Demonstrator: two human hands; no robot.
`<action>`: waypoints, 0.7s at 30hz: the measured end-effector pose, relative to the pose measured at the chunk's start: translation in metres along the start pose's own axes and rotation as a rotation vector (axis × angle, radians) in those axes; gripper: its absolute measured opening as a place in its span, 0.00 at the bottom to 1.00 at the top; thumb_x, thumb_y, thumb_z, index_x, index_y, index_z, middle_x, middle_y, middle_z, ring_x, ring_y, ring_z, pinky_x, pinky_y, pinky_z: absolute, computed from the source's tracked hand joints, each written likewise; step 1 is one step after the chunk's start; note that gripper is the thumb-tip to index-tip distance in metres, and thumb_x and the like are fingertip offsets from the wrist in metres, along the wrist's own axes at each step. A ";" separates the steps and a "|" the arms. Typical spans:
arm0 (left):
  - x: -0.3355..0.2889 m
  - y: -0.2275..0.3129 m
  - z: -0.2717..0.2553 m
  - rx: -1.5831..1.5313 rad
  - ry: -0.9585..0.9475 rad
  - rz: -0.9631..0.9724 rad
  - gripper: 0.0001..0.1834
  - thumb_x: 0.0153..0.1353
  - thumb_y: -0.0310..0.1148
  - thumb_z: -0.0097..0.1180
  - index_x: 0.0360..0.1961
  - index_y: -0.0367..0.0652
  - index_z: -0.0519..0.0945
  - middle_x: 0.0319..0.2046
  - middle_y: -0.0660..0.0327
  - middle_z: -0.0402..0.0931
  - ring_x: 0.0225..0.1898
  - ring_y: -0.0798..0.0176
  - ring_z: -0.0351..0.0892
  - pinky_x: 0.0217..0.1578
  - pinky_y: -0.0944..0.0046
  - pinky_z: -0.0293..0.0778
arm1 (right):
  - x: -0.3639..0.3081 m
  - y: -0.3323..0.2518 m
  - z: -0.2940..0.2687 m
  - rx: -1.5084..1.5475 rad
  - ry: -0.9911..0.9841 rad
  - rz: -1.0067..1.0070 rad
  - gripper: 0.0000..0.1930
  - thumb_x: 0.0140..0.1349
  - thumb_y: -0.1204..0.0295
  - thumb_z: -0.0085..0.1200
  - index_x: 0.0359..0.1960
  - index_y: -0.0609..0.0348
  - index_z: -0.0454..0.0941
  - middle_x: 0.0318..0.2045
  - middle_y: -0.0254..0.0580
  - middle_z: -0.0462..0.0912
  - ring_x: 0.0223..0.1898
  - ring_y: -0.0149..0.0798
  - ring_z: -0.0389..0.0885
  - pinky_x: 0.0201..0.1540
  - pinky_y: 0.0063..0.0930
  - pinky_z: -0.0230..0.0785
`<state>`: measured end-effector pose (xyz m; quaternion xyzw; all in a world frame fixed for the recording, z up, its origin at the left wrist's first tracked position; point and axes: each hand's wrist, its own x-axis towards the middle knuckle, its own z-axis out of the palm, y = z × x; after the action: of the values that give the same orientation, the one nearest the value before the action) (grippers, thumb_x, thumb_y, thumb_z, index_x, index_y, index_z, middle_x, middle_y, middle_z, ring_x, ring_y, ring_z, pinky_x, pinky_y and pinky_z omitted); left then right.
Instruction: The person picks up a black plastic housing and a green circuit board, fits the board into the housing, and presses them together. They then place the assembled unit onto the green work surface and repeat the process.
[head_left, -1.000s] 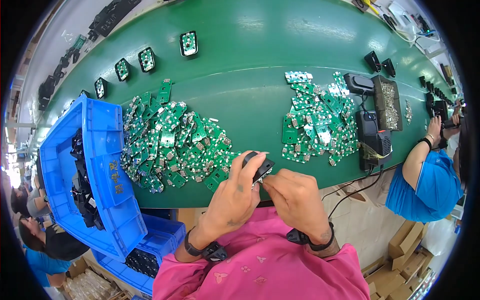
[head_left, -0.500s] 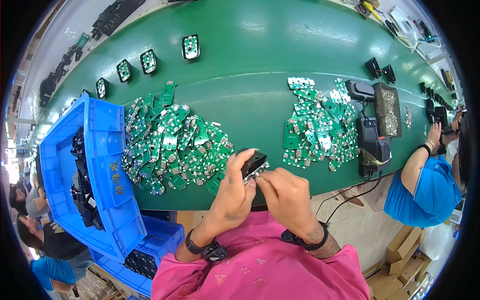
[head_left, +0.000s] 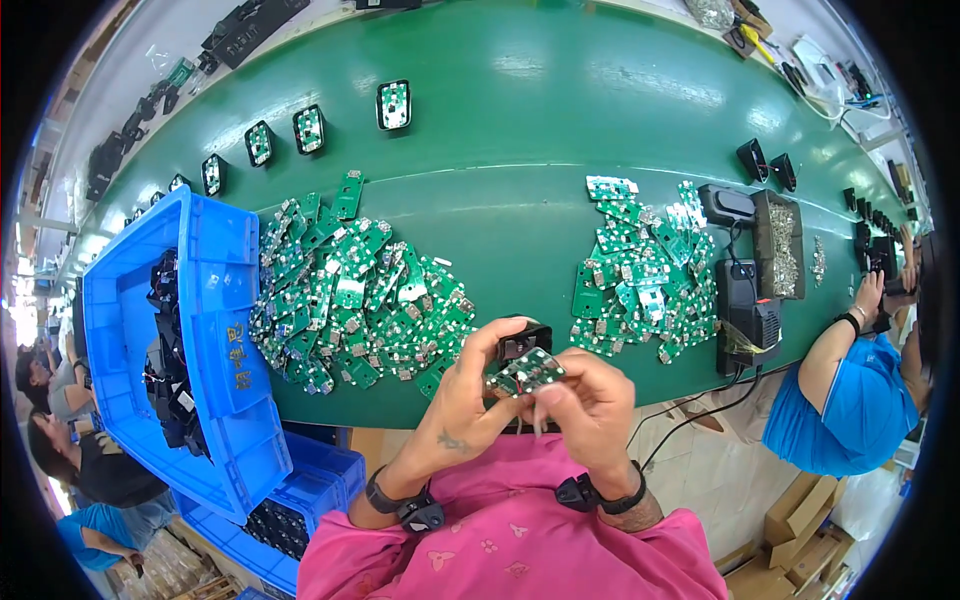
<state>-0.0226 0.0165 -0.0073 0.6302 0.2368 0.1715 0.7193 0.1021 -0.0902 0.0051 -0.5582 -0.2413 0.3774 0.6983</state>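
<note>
left hand (head_left: pixel 468 400) grips black casing (head_left: pixel 527 342), right hand (head_left: pixel 597 402) pinches board (head_left: pixel 535 372) (long axis slanting up-right).

My left fingers (head_left: pixel 482 350) hold a hollow, black plastic housing (head_left: pixel 527 338), its open side tilted toward me. Just nearer me than that, a flat, green, component-studded circuit board (head_left: pixel 532 371) slants with its components facing up, its right end pinched by my right fingers (head_left: pixel 592 374).

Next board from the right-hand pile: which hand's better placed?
Right, probably: the right hand is nearer the right-hand pile, while the left hand grips the black housing. It's also at the circuit board, though, so it may need freeing first.
</note>
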 end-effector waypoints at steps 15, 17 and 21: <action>0.013 -0.004 0.006 0.402 0.218 0.411 0.30 0.49 0.12 0.52 0.54 0.47 0.80 0.53 0.46 0.73 0.50 0.45 0.79 0.46 0.58 0.78 | 0.006 -0.010 -0.009 -0.558 -0.240 -0.218 0.09 0.58 0.75 0.64 0.23 0.63 0.78 0.18 0.40 0.75 0.17 0.37 0.73 0.21 0.30 0.63; 0.011 -0.003 0.009 0.393 0.210 0.404 0.30 0.51 0.10 0.49 0.55 0.43 0.78 0.51 0.45 0.76 0.48 0.46 0.80 0.47 0.58 0.77 | 0.004 -0.010 -0.005 -0.559 -0.184 -0.238 0.09 0.58 0.76 0.63 0.23 0.65 0.77 0.18 0.39 0.75 0.18 0.35 0.72 0.22 0.28 0.61; 0.005 0.002 0.016 0.248 0.288 0.263 0.28 0.56 0.11 0.45 0.59 0.37 0.73 0.51 0.48 0.78 0.45 0.50 0.82 0.47 0.61 0.76 | 0.004 -0.005 -0.002 -0.616 -0.063 -0.293 0.09 0.59 0.77 0.61 0.23 0.66 0.76 0.18 0.39 0.75 0.19 0.33 0.71 0.22 0.26 0.59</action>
<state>-0.0094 0.0059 -0.0049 0.7082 0.2723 0.3215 0.5665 0.1072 -0.0891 0.0089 -0.6903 -0.4433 0.1995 0.5358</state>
